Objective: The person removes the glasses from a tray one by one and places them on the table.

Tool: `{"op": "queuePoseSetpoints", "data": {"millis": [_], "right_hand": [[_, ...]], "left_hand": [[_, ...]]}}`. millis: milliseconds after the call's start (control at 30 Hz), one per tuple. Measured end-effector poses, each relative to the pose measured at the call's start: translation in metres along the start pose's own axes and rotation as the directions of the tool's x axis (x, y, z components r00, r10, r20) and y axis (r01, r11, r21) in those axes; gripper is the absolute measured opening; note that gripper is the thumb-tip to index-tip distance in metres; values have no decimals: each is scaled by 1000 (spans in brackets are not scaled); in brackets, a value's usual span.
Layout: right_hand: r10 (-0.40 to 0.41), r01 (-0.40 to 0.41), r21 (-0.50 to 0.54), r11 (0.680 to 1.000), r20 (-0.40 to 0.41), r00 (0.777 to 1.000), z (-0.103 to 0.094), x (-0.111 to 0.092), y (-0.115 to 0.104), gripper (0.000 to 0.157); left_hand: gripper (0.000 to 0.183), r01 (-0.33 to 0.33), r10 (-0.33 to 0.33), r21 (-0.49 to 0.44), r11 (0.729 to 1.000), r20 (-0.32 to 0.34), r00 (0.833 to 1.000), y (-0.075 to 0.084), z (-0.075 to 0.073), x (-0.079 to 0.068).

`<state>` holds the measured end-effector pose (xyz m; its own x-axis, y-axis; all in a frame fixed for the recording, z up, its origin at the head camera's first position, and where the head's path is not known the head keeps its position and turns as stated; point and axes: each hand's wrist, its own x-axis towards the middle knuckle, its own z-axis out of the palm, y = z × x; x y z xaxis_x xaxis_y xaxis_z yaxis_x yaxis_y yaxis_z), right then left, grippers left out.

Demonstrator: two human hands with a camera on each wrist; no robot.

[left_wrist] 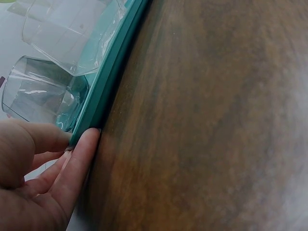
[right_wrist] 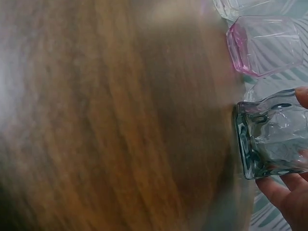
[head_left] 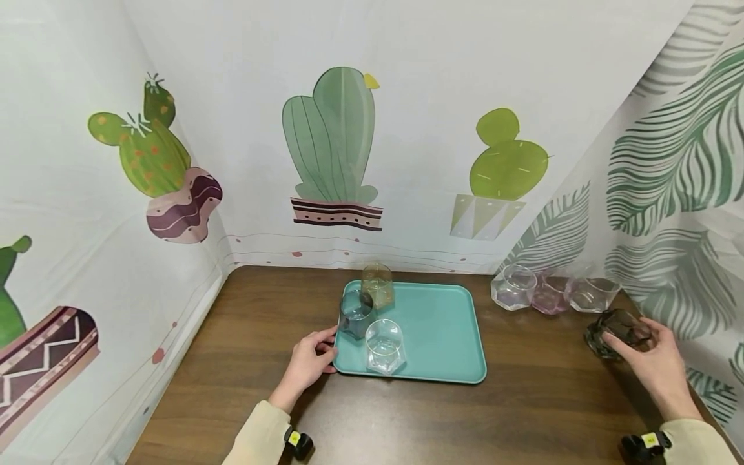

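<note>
My left hand (head_left: 312,354) pinches the left edge of a teal tray (head_left: 442,329), thumb on the upper side and fingers beneath the rim in the left wrist view. Three glasses stand on the tray's left part: an amber glass (head_left: 379,287) at the back, a blue-grey glass (head_left: 356,315) in the middle, and a clear glass (head_left: 385,349) in front. At the table's right side my right hand (head_left: 659,361) grips a dark grey glass (head_left: 617,332) around its side. In the right wrist view this glass (right_wrist: 269,139) looks thick-walled and faceted, thumb and fingers on opposite sides.
Behind the right hand, a row of glasses stands along the back right: a clear one (head_left: 513,289), a pink one (head_left: 551,294) and another clear one (head_left: 593,295). The brown wooden table (head_left: 453,420) meets cactus-printed cloth (head_left: 418,161) behind and leaf-printed cloth (head_left: 680,278) at right.
</note>
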<state>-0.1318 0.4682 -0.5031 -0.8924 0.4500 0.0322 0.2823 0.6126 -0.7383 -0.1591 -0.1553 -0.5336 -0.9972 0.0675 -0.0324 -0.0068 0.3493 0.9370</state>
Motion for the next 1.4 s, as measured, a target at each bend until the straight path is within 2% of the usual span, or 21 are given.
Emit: {"op": "queuePoseSetpoints", "data": {"millis": [167,533,700,933,1167,1400], "right_hand": [[5,-6,-13,1000,-8,1000,2,3,0,100],[15,-17,73,997,23,1000,3,7,-2,101],[-36,35,88,996,6,999,6,11,-1,97],[-103,102,52,993,33,994,2,16,0,95],[-89,88,21,996,22,996,3,18,2,95],[-149,149,-7,989,-2,989,4,20,7,79]], "left_hand": [[45,-2,2,0,1000,-3,1000,1,0,0],[45,5,-5,5,1000,-6,1000,5,-1,0],[45,3,-3,10,1000,-8,1000,6,-2,0],[45,12,-12,-5,1000,-5,1000,4,0,-1],[45,5,-5,-7,1000,-5,1000,4,1,-3],[45,-12,12,-4,1000,-13,1000,4,1,-3]]}}
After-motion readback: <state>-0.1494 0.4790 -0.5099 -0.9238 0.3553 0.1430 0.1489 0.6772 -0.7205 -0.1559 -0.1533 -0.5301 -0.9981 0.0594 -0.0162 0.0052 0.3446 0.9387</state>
